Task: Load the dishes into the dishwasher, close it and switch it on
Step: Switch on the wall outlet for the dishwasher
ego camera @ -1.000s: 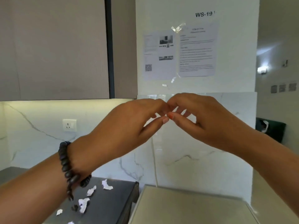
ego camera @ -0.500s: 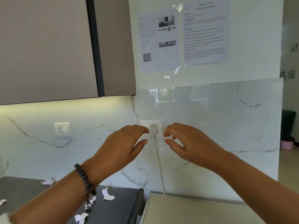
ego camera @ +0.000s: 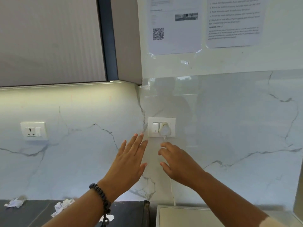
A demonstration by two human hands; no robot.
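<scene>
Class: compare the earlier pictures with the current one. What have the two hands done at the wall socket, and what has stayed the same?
Both hands have dropped from the plug and now hover below the socket. The left hand has spread flat; the right hand is loosely curled, holding nothing. The plug stays in, its cord hanging.

My two bare forearms enter from the bottom of the frame. A dark round-beaded bracelet circles my left wrist, lower centre. No sleeves, no rings on either hand.

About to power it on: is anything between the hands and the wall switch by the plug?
Nothing visible. The left hand hovers just below-left of the switch; the right hand sits below the plug, over its cord.
</scene>
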